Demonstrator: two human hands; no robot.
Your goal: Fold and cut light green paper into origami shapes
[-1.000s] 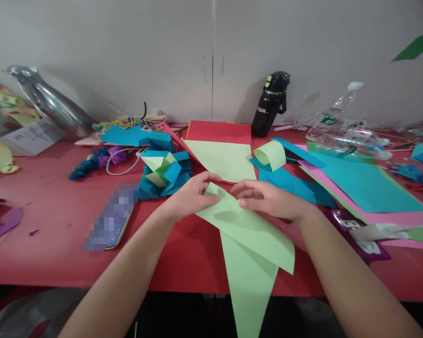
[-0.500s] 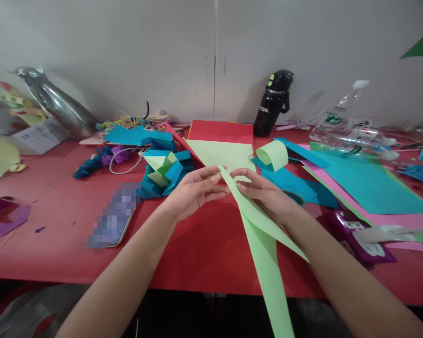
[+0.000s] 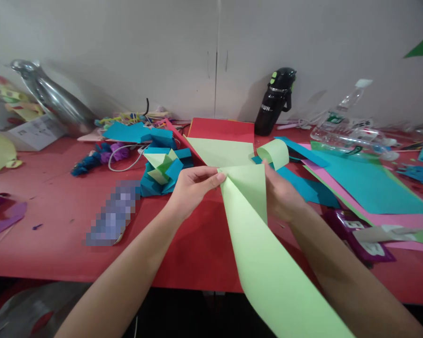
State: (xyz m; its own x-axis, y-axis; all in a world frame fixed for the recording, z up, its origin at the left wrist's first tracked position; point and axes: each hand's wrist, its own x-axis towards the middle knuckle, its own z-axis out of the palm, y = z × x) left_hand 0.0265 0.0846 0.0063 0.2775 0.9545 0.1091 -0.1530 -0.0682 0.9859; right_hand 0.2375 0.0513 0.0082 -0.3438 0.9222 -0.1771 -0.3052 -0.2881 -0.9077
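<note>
A long light green paper strip (image 3: 264,244) hangs from both hands above the table and runs down past the front edge. My left hand (image 3: 193,188) pinches its upper left corner between thumb and fingers. My right hand (image 3: 282,190) grips the upper right edge; its fingers are mostly hidden behind the paper. Near the top the strip is bent over, with one layer in front of another. Just left of my left hand sits a folded blue and green paper piece (image 3: 165,171). Behind my right hand lies a curled light green strip (image 3: 277,152).
Red and pale green sheets (image 3: 222,129) lie at the back centre. A black bottle (image 3: 275,101) stands beside them. Blue and pink sheets (image 3: 370,180), clear plastic bottles (image 3: 345,134) and a purple case (image 3: 356,237) are on the right. To the left are a blurred phone (image 3: 114,213) and a metal jug (image 3: 56,101).
The strip has been turned and spread, so its broad face now shows toward me. My right hand has moved right, away from my left hand, to the strip's edge.
</note>
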